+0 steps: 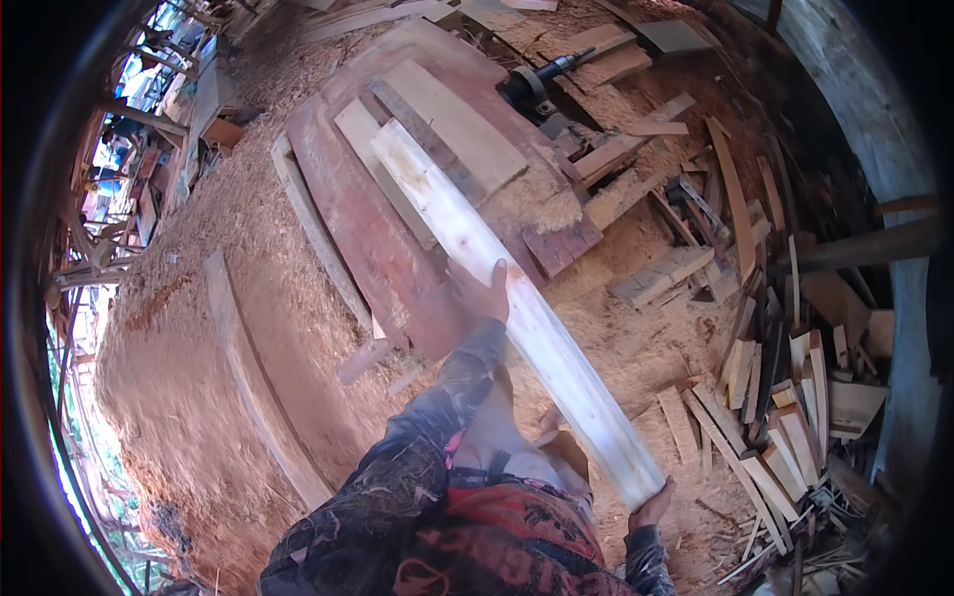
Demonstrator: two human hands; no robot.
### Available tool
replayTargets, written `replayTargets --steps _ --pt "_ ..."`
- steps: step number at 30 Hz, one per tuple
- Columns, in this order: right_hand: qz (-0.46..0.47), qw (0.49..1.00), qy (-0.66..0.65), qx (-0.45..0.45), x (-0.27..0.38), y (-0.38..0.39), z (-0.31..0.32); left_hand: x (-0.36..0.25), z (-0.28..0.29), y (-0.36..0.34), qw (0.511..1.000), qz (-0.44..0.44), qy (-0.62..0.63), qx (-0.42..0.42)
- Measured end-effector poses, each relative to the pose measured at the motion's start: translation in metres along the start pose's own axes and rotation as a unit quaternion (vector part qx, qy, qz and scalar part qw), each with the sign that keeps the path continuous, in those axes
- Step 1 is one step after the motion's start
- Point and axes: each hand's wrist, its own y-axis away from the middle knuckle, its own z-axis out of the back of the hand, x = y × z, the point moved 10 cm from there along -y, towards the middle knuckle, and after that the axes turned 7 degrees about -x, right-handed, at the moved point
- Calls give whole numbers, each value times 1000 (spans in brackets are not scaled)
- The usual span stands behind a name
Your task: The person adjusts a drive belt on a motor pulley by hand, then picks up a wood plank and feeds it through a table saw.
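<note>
A long pale wooden plank (532,313) runs slantwise before me, from over the reddish work board down to my lower right. Against its left edge, near the middle, my left hand (481,291) is closed on the plank, with the thumb lying over its top face. The near end of the plank rests in my right hand (653,504), whose fingers curl round the corner. Beneath its far end are another pale board (370,139) and a wide flat board (452,124), both on the reddish wooden board (348,223).
A dark power tool (542,79) lies beyond the reddish board. Many wood offcuts (785,437) are heaped at the right. Sawdust (189,358) covers the ground, and a long curved board (253,372) lies on it at the left. A thick post (860,109) stands far right.
</note>
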Motion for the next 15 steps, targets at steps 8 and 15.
replayTargets --steps 8,15 --pt "-27 999 25 -15 -24 3 -74 0 -16 -72 999 -19 -37 -4" --pt "-23 999 31 -24 -42 24 -165 -7 -15 -161 997 -56 -33 -35"
